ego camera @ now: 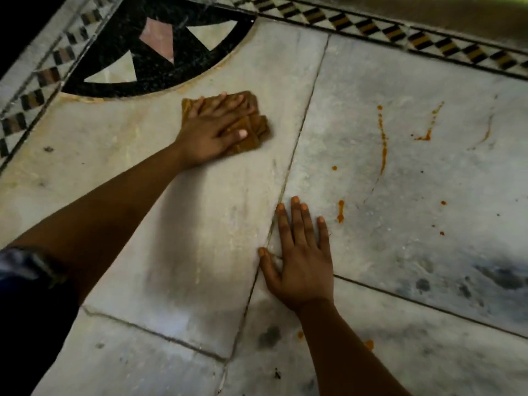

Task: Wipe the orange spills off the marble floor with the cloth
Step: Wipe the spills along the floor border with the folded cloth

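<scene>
The cloth [253,125] is brown and folded up. It lies on the pale marble floor [183,212], just below the black curved pattern [160,52] with triangles in it. The left hand [213,131] lies flat on top of the cloth with its fingers spread a little, pushing it down. The picture there is a bit blurry.

The orange spills [383,138] are on the next slab, to the right of a thin dark line [297,144] between the slabs. They are long thin streaks and small drops, well apart from the cloth. Two small orange spots [368,344] sit near the right arm, lower down.

The right hand [300,258] is pressed flat on the floor with open, spread fingers. It holds nothing. A short orange streak [340,211] is just beside its little finger.

A checked border [423,38] runs along the far edge and the left edge of the floor. There is lots of bare floor between the cloth and the spills.
</scene>
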Motion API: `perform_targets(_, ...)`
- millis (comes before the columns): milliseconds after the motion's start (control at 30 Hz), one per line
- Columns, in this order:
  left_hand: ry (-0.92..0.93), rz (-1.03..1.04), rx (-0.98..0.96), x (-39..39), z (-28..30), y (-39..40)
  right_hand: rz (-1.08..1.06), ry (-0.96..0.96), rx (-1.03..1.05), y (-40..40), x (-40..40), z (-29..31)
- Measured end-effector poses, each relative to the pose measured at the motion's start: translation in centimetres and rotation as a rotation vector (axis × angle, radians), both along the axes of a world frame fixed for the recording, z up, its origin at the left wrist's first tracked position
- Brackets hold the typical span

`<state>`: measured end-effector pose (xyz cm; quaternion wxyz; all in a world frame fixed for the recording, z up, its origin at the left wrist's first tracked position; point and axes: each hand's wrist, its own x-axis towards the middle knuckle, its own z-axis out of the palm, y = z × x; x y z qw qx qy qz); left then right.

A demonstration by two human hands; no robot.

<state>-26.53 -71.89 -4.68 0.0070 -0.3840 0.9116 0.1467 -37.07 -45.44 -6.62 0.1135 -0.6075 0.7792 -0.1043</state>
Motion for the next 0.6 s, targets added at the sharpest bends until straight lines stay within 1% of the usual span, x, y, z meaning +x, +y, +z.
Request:
perform_targets(67, -0.018, 0.100, -0.001, -0.2, 0.0, -2.4, 0.003, 0.000, 0.004, 0.0, 0.0, 0.0)
perform_targets(133, -0.049, 0.197, -0.008, -2.3, 0.2, -4.4, 0.001, 0.000, 0.003, 0.0, -0.1, 0.0)
perform_targets(200, -0.051, 0.237, -0.013, -4.6, 0.2, -4.6, 0.003, 0.003, -0.003, 0.0, 0.0, -0.1)
perform_targets(233, -0.044, 0.221, -0.007, -5.3, 0.2, -3.8, 0.005, 0.003, 0.000, 0.0, 0.0, 0.0)
perform_targets(300, -0.037, 0.101, -0.022, -4.9, 0.0, -1.3, 0.005, -0.002, 0.000, -0.1, -0.1, 0.0)
perform_targets(367, 0.002, -0.084, -0.045, -2.6, -0.1, 1.6, 0.005, -0.005, 0.001, -0.1, 0.0, 0.1)
perform_targets(400, 0.024, -0.146, -0.047, -1.2, -0.3, 2.7, 0.006, -0.008, 0.005, 0.0, -0.1, 0.1)
perform_targets(433, 0.032, -0.152, -0.058, 0.0, -0.4, 3.2, 0.005, -0.016, 0.003, 0.0, -0.1, 0.1)
perform_targets(500, 0.017, -0.052, -0.072, 0.5, -0.3, 2.0, -0.006, -0.017, -0.008, 0.0, 0.0, 0.2)
perform_targets(600, -0.047, 0.201, -0.062, -2.7, -0.1, -1.5, -0.005, -0.004, -0.003, 0.0, 0.0, 0.1)
